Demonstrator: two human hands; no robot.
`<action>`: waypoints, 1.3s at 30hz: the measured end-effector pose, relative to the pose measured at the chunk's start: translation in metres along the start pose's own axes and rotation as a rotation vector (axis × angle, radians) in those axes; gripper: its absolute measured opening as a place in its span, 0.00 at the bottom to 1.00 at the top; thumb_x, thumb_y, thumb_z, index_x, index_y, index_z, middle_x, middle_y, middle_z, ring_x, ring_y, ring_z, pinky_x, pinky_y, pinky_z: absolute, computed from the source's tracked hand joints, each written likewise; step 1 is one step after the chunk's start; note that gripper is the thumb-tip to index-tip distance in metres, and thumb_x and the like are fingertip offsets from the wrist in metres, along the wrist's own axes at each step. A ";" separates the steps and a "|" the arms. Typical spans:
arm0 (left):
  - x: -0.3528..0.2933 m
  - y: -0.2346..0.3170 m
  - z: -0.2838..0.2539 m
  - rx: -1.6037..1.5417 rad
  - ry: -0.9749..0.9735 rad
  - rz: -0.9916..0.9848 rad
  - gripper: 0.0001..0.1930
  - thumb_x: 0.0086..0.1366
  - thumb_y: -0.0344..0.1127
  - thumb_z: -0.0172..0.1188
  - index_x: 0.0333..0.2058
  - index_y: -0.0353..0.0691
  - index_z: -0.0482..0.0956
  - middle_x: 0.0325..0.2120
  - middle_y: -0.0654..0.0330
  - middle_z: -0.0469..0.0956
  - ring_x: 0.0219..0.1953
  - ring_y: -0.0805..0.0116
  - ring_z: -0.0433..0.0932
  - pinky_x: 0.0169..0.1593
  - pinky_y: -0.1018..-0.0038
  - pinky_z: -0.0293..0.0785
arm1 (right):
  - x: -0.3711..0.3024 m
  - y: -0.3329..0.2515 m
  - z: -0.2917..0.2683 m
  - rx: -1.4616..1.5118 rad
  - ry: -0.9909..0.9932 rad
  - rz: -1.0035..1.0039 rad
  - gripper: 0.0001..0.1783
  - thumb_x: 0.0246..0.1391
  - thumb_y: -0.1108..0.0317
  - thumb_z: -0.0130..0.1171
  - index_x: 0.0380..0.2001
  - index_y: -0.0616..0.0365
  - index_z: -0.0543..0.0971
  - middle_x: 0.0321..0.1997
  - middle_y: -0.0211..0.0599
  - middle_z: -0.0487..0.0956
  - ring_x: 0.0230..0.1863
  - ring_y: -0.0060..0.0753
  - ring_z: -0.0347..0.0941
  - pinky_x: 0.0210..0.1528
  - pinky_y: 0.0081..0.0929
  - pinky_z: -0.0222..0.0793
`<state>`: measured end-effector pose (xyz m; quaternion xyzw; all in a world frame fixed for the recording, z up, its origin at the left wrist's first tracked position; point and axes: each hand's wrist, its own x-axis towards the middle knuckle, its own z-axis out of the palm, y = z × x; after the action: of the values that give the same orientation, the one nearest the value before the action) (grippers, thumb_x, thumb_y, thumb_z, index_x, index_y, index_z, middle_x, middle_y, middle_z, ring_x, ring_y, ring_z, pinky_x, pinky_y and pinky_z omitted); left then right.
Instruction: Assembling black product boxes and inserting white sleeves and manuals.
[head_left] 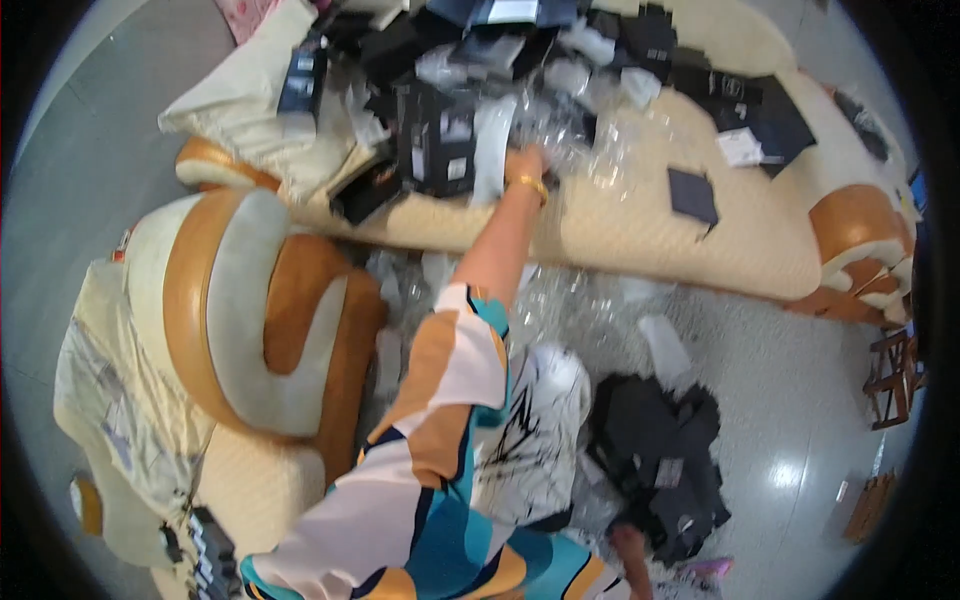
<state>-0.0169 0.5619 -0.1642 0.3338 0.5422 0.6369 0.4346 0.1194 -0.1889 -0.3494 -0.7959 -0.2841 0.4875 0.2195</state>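
Observation:
My left hand (525, 163), with a gold bangle at the wrist, reaches far forward into crumpled clear plastic packaging (560, 130) on the sofa seat. Its fingers are mostly hidden, so I cannot see what they hold, if anything. Beside it lie a white sheet-like piece (492, 150) and a black box (437, 140) with pale labels. My right hand (628, 542) hangs low at the right, beside a heap of flattened black boxes (660, 465) on the floor. Its fingers are blurred, and I cannot tell whether they touch the heap.
The long cream sofa (640, 250) carries more black packaging (750, 110) and a small dark square piece (692, 195). A curved tan-and-white sofa arm (225, 310) stands at the left. Loose clear plastic (560, 300) lies on the floor below the seat; a wooden chair (890, 375) is far right.

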 end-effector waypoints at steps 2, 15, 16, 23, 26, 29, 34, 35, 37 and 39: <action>-0.054 0.034 -0.016 0.058 -0.561 -0.248 0.28 0.48 0.37 0.63 0.45 0.35 0.61 0.31 0.54 0.72 0.29 0.65 0.74 0.28 0.71 0.69 | 0.009 0.076 0.013 -0.189 0.094 -0.227 0.13 0.50 0.62 0.49 0.23 0.62 0.73 0.19 0.37 0.72 0.21 0.31 0.69 0.27 0.28 0.64; -0.136 0.079 -0.247 0.439 -0.891 -0.182 0.30 0.54 0.41 0.58 0.53 0.36 0.60 0.43 0.55 0.72 0.45 0.65 0.71 0.50 0.72 0.64 | -0.022 0.001 0.012 0.093 0.033 0.108 0.12 0.48 0.71 0.46 0.35 0.64 0.74 0.24 0.39 0.76 0.23 0.27 0.73 0.27 0.23 0.70; -0.126 0.025 -0.285 0.540 -0.793 -0.033 0.32 0.52 0.41 0.61 0.53 0.34 0.60 0.45 0.52 0.70 0.47 0.64 0.69 0.50 0.72 0.64 | -0.024 0.006 0.014 0.131 0.048 0.068 0.12 0.48 0.71 0.46 0.35 0.64 0.74 0.24 0.39 0.76 0.23 0.27 0.73 0.26 0.24 0.70; -0.195 -0.103 -0.421 0.388 -0.228 -0.485 0.40 0.46 0.36 0.66 0.55 0.32 0.54 0.48 0.46 0.64 0.50 0.59 0.65 0.52 0.67 0.61 | -0.043 0.031 0.013 -0.072 0.088 0.063 0.11 0.48 0.71 0.48 0.34 0.65 0.74 0.24 0.40 0.76 0.22 0.28 0.73 0.25 0.25 0.70; -0.199 -0.117 -0.432 0.196 -0.066 -0.575 0.43 0.46 0.34 0.65 0.58 0.40 0.47 0.49 0.49 0.64 0.49 0.59 0.66 0.50 0.61 0.61 | -0.040 0.057 0.015 -0.169 0.125 0.011 0.11 0.45 0.71 0.50 0.33 0.63 0.75 0.23 0.41 0.76 0.22 0.31 0.74 0.25 0.27 0.69; -0.184 -0.131 -0.450 -0.032 -0.037 -0.631 0.45 0.46 0.35 0.64 0.59 0.49 0.43 0.52 0.52 0.61 0.49 0.59 0.65 0.49 0.52 0.59 | -0.038 0.017 0.008 -0.437 0.083 -0.030 0.10 0.44 0.69 0.52 0.31 0.60 0.76 0.25 0.44 0.77 0.24 0.38 0.75 0.27 0.32 0.69; -0.140 -0.153 -0.415 0.283 0.021 -0.484 0.44 0.46 0.44 0.63 0.58 0.45 0.47 0.51 0.51 0.62 0.51 0.57 0.63 0.47 0.51 0.60 | -0.047 -0.026 0.006 -0.539 0.138 -0.161 0.09 0.44 0.67 0.51 0.30 0.56 0.75 0.28 0.50 0.76 0.32 0.53 0.72 0.34 0.43 0.67; -0.130 -0.159 -0.408 0.343 0.037 -0.390 0.42 0.46 0.45 0.63 0.57 0.44 0.51 0.49 0.50 0.63 0.50 0.57 0.64 0.43 0.52 0.63 | -0.049 -0.032 0.007 -0.571 0.136 -0.171 0.09 0.44 0.68 0.51 0.30 0.56 0.75 0.28 0.50 0.76 0.31 0.52 0.72 0.34 0.43 0.67; -0.113 -0.162 -0.383 0.353 0.061 -0.417 0.38 0.46 0.45 0.63 0.54 0.42 0.54 0.47 0.50 0.65 0.46 0.56 0.67 0.38 0.54 0.66 | -0.058 -0.043 0.005 -0.581 0.130 -0.125 0.09 0.43 0.68 0.51 0.30 0.56 0.75 0.29 0.50 0.76 0.31 0.52 0.72 0.34 0.43 0.67; -0.104 -0.164 -0.371 0.360 0.090 -0.440 0.35 0.47 0.44 0.64 0.51 0.40 0.58 0.44 0.50 0.67 0.42 0.56 0.71 0.33 0.56 0.68 | -0.064 -0.044 0.006 -0.589 0.124 -0.086 0.09 0.43 0.68 0.51 0.30 0.57 0.75 0.29 0.50 0.76 0.31 0.52 0.72 0.35 0.43 0.67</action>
<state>-0.2765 0.3240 -0.3908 0.2515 0.7245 0.4351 0.4717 0.0798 -0.1982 -0.2824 -0.8407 -0.4329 0.3249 0.0166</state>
